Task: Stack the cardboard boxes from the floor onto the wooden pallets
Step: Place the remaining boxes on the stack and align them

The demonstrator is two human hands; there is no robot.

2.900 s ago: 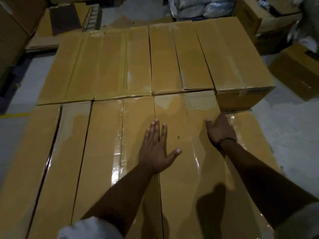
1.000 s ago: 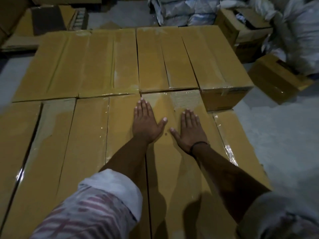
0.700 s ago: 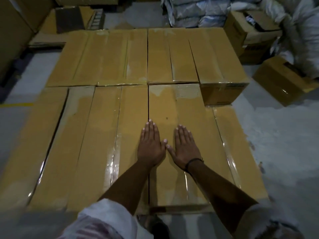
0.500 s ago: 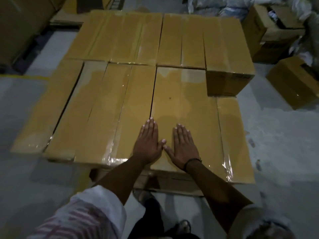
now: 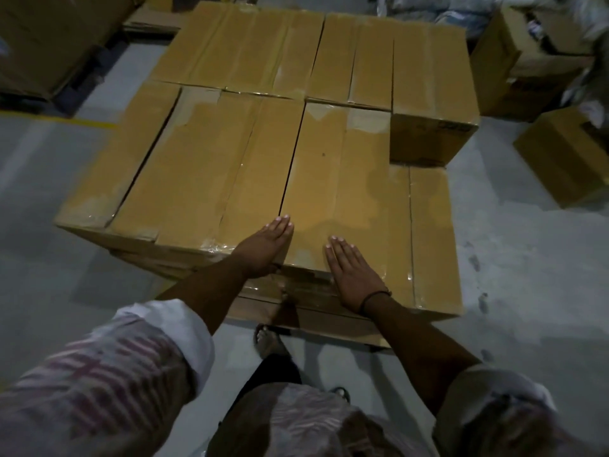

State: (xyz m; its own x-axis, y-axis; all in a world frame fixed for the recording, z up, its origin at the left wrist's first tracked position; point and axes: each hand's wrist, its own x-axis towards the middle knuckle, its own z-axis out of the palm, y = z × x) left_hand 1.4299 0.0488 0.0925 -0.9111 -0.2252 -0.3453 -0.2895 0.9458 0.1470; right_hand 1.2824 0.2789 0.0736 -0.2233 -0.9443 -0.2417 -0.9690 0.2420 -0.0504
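The stacked cardboard boxes point(image 5: 211, 166) are sitting in two tight rows, raised above the grey floor point(image 5: 514, 265); what is carrying them cannot be told. The left hand point(image 5: 268, 247) is lying flat at the near edge of the top layer, over the seam between two boxes. Its grip is wide: fingers straight and together, holding nothing. The right hand point(image 5: 351, 275) is lying palm-down on the near box point(image 5: 339, 173), just beside the left hand but apart from it. Its grip is likewise wide, holding nothing. A lower box point(image 5: 431, 239) is sitting against the near box's right side. A loose box point(image 5: 566, 156) is lying on the floor, well apart from the stack. A sandalled foot point(image 5: 268, 341) is standing near the stack's front edge.
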